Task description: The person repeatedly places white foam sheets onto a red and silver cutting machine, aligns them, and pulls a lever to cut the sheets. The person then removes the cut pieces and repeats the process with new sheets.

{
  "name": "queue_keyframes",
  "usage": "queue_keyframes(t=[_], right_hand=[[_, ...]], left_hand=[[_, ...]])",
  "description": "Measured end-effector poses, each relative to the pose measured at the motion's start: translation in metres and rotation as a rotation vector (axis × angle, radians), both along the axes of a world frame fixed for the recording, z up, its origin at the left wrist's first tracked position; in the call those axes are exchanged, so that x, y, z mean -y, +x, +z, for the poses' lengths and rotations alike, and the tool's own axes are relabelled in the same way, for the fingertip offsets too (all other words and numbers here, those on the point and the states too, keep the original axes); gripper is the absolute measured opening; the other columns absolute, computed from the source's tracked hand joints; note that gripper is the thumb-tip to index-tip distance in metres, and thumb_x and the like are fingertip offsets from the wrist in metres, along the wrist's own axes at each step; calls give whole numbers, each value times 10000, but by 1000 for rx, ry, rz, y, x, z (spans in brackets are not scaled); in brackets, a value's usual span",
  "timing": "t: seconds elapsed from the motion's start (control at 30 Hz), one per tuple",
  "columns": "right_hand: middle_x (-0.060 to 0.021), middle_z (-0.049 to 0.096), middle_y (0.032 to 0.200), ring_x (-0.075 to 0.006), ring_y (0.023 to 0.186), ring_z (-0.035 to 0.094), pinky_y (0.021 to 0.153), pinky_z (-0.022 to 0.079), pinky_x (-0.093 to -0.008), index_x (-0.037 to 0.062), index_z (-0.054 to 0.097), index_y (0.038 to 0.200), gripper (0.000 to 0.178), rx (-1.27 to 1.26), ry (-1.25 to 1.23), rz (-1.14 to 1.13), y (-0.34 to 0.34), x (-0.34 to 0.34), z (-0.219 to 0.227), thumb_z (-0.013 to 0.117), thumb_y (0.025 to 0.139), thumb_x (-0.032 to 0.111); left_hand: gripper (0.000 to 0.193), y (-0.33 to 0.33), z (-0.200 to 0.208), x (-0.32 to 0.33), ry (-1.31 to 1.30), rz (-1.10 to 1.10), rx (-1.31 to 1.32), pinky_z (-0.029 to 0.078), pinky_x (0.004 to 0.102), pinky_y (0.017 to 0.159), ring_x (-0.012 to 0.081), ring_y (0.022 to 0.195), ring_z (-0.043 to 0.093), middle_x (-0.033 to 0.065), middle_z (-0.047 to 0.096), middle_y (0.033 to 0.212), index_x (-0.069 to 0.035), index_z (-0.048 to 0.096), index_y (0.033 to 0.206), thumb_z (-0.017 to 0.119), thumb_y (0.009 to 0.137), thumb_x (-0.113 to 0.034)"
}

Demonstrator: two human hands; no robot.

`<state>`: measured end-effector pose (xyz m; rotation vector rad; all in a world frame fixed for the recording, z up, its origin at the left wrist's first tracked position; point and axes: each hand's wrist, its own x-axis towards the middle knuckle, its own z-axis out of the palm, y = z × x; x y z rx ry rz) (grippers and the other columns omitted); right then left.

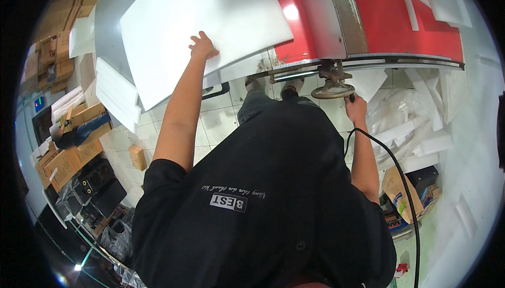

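Note:
My left hand (pixel 204 46) lies with its fingers spread on a large white foam sheet (pixel 173 30). The sheet rests on a grey and red machine bed (pixel 294 40), its near edge overhanging the front. At the front of the machine, my right hand (pixel 356 109) is closed around the small dark handle of a metal handwheel (pixel 329 92). The wheel sits below a metal crossbar (pixel 344 11) that runs away from me across the bed. A ruler strip (pixel 400 55) follows the bed's front edge.
White foam offcuts (pixel 117 92) hang at the bed's left. Plastic wrap and foam scraps (pixel 402 114) lie to the right. A black cable (pixel 402 177) curves past my right forearm. A small wooden block (pixel 138 158) stands on the tiles. Another person (pixel 79 132) is at far left among cardboard boxes.

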<state>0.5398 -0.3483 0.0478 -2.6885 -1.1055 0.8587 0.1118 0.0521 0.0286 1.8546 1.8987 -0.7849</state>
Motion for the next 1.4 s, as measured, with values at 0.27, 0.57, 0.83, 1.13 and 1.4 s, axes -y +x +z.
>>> queue_keyframes(t=[0.27, 0.57, 0.83, 1.13, 1.4], right_hand=[[-275, 618, 683, -467, 686, 620, 638, 447, -525, -56, 645, 726, 431, -150, 75, -41, -25, 0, 18, 681, 885, 344], [-270, 617, 672, -470, 691, 623, 661, 451, -523, -57, 639, 726, 419, -249, 39, -102, -48, -11, 39, 670, 893, 326], [-284, 631, 706, -477, 730, 639, 683, 472, -518, -57, 662, 756, 404, -262, 26, -100, -48, -13, 43, 673, 889, 325], [-271, 637, 687, -465, 714, 646, 674, 477, -513, -58, 660, 737, 428, -272, 14, -68, -47, -13, 41, 667, 885, 343], [-268, 638, 678, -464, 718, 651, 673, 481, -518, -51, 660, 716, 457, -296, -30, -101, -45, -14, 41, 659, 880, 376]], left_hand=[[1138, 6, 9, 1, -18, 55, 41, 467, 551, 1071, 611, 1386, 313, 381, 124, 1575, -5, 109, 1549, 857, 739, -286], [1130, 2, 6, 0, -5, 32, 29, 491, 561, 1040, 606, 1356, 361, 377, 173, 1548, 0, 132, 1525, 871, 725, -300], [1116, 3, 4, 1, 21, 21, 7, 502, 567, 1021, 587, 1337, 404, 357, 227, 1527, -7, 146, 1516, 875, 731, -318], [1143, 6, 12, 0, -37, 48, 32, 478, 556, 1061, 627, 1389, 298, 399, 106, 1579, 2, 113, 1544, 861, 733, -296], [1130, 4, 5, 0, 5, 23, -13, 490, 563, 1038, 582, 1347, 397, 355, 208, 1548, -9, 126, 1529, 871, 735, -313]])
